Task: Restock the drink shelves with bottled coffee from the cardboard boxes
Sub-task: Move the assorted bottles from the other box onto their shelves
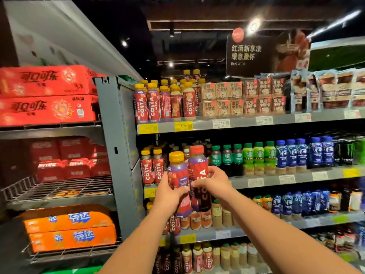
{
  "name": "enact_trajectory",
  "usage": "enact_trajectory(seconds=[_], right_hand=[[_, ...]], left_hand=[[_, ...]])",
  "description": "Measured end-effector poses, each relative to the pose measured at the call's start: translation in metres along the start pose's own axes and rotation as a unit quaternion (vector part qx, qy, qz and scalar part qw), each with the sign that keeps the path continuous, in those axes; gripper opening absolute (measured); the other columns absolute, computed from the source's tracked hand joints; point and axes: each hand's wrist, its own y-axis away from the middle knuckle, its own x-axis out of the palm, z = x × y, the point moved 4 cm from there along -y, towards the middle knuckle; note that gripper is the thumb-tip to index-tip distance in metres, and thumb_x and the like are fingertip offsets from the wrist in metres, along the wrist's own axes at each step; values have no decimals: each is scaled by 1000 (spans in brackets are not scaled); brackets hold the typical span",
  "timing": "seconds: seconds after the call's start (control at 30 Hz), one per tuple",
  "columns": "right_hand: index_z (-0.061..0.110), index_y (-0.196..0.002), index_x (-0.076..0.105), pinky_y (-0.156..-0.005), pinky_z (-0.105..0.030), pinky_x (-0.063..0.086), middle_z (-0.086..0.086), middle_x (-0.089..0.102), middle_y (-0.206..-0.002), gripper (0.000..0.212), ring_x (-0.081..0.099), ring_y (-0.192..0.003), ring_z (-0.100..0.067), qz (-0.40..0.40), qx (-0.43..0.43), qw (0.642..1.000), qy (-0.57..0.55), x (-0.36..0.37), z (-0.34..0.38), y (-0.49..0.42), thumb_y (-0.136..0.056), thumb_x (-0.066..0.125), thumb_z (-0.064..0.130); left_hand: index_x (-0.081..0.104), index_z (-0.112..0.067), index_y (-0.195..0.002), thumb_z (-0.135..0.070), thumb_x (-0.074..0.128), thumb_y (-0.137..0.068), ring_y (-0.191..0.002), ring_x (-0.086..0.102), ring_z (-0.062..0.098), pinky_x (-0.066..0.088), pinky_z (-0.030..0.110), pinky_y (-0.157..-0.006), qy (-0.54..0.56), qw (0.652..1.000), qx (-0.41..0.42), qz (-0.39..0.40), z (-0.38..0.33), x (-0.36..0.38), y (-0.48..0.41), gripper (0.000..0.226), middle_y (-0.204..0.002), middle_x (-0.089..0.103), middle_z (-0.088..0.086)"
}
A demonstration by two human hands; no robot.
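Note:
My left hand (169, 193) grips a Costa coffee bottle with a yellow cap (177, 171). My right hand (212, 179) grips a second Costa bottle with a red cap (198, 167). Both bottles are upright and side by side, touching, held in front of the second shelf (256, 180). Behind them, at that shelf's left end, stand two yellow-capped Costa bottles (152, 167). The top shelf (237, 123) carries a row of several Costa bottles (164, 101). No cardboard box is in view.
Green and blue bottled drinks (276, 157) fill the second shelf to the right. Small coffee cartons (243, 97) sit on the top shelf. A grey upright (116, 151) divides off a left rack of red cola packs (47, 95) and orange packs (71, 230).

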Motion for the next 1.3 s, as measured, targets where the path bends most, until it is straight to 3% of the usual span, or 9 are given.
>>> enact_trajectory(seconds=[0.2, 0.3, 0.4, 0.53, 0.67, 0.83, 1.0, 1.1, 1.3], right_hand=[[18, -102, 60, -85, -39, 53, -3, 69, -98, 47, 67, -91, -20, -26, -31, 999, -20, 19, 47, -8, -62, 84, 12], [15, -104, 61, -80, -35, 53, -4, 69, -96, 48, 67, -89, -21, -47, -50, 997, -39, 27, 70, -15, -62, 83, 8], [13, -104, 63, -74, -31, 52, -4, 70, -96, 45, 67, -88, -20, -53, -62, 995, -49, 32, 92, -24, -64, 83, 7], [14, -102, 64, -66, -27, 48, -2, 70, -94, 40, 67, -85, -17, -54, -79, 995, -31, 35, 122, -42, -67, 83, 12], [15, -105, 60, -69, -28, 51, -3, 69, -96, 44, 67, -85, -17, -39, -101, 994, -10, 34, 145, -67, -69, 84, 14], [14, -108, 57, -63, -23, 51, 1, 67, -97, 49, 64, -81, -11, -26, -146, 989, 20, 37, 168, -104, -68, 85, 21], [12, -113, 59, -64, -23, 52, -3, 70, -99, 53, 69, -84, -15, 14, -169, 985, -21, 43, 184, -151, -67, 85, 18], [12, -112, 62, -61, -22, 51, -2, 71, -97, 50, 69, -81, -12, 20, -190, 981, -24, 48, 192, -179, -68, 85, 17], [15, -107, 65, -84, -40, 55, -2, 72, -96, 47, 68, -91, -20, -61, -198, 978, -23, 55, 198, -229, -65, 86, 22]], left_hand=[[50, -21, -107, -3, 77, -74, -81, 61, 4, 45, 19, -63, 9, 999, 45, -16, -41, -35, -22, 46, -93, 64, -8], [48, -18, -105, -6, 80, -72, -81, 61, 9, 45, 22, -64, 9, 997, 63, -32, -62, -50, -34, 47, -96, 64, -2], [46, -18, -107, -10, 81, -73, -78, 58, 6, 43, 21, -63, 0, 996, 80, -48, -80, -59, -48, 49, -90, 59, -10], [51, -18, -105, -15, 84, -69, -87, 63, 16, 47, 29, -76, 2, 994, 92, -66, -100, -69, -75, 49, -98, 66, -2], [54, -16, -110, -16, 85, -67, -81, 61, 9, 45, 19, -66, 13, 990, 116, -79, -117, -75, -99, 53, -97, 65, -5], [46, -15, -131, -25, 90, -60, -105, 60, 19, 51, 32, -85, 20, 987, 109, -119, -125, -82, -139, 84, -120, 61, 0], [58, -20, -103, -25, 88, -63, -81, 65, 12, 51, 26, -64, 48, 980, 122, -149, -137, -89, -178, 50, -91, 66, -6], [61, -19, -98, -24, 87, -64, -74, 65, 9, 50, 24, -57, 68, 975, 123, -171, -141, -91, -201, 43, -87, 67, -4], [60, -25, -97, -39, 87, -60, -90, 65, 21, 54, 46, -85, -20, 959, 142, -244, -155, -99, -241, 48, -99, 69, -1]])
